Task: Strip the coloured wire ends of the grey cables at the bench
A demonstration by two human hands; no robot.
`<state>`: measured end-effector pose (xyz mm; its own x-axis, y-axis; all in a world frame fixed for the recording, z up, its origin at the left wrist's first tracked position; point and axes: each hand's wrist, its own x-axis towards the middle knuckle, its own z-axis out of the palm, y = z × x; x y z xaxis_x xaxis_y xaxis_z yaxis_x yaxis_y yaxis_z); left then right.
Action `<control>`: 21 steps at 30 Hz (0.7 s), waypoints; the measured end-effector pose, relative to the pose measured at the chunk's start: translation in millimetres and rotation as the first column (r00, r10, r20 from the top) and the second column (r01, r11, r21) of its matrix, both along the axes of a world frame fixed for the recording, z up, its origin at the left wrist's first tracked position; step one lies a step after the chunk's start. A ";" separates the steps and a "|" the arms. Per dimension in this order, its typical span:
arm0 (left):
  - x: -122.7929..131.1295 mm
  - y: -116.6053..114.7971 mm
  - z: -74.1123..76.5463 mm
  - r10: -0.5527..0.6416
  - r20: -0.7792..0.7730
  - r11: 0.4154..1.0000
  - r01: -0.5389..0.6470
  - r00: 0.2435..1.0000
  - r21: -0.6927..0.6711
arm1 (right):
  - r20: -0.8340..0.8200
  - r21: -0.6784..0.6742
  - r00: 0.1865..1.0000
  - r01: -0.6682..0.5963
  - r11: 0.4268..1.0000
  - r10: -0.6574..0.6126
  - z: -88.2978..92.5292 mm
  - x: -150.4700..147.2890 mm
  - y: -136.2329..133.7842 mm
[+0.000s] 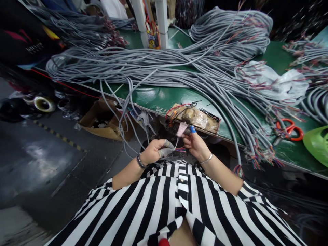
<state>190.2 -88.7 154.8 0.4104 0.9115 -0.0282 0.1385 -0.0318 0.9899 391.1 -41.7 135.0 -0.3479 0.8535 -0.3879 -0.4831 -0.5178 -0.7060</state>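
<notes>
My left hand (158,150), with grey coverings on its fingers, is closed round the end of a grey cable. Colored wires (180,149) fan out from that end toward my right. My right hand (194,143) has blue tape on a fingertip and is closed beside the wires, near a pale pink piece (181,129); what its fingers pinch is too small to make out. Just beyond, a worn brown block (197,118) wrapped in tape, with red and black wires around it, sits at the edge of the green table (151,97).
Long bundles of grey cable (123,65) cover much of the table. Red-handled scissors (289,130) and a green object (317,145) lie at the right. A cardboard box (102,127) stands below the table's edge at the left. Cables hang over the front edge.
</notes>
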 end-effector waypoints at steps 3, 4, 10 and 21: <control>-7.5 -8.5 -2.0 0.028 -0.026 0.999 -0.027 0.999 0.047 | 0.017 -0.002 0.999 -0.032 0.999 0.032 -1.1 3.4 -1.1; -9.1 -9.1 -1.3 0.052 -0.026 0.997 -0.050 0.998 0.057 | 0.017 0.002 0.998 -0.055 0.998 0.055 -0.4 3.8 -0.7; -7.9 3.5 9.1 0.118 -0.001 0.992 -0.117 0.993 0.052 | 0.048 0.057 0.987 -0.153 0.987 0.150 16.9 -1.9 4.8; -5.1 22.5 -3.0 0.077 -0.034 0.996 -0.076 0.996 0.036 | 0.259 0.239 0.960 -0.170 0.956 0.106 13.8 5.7 -7.3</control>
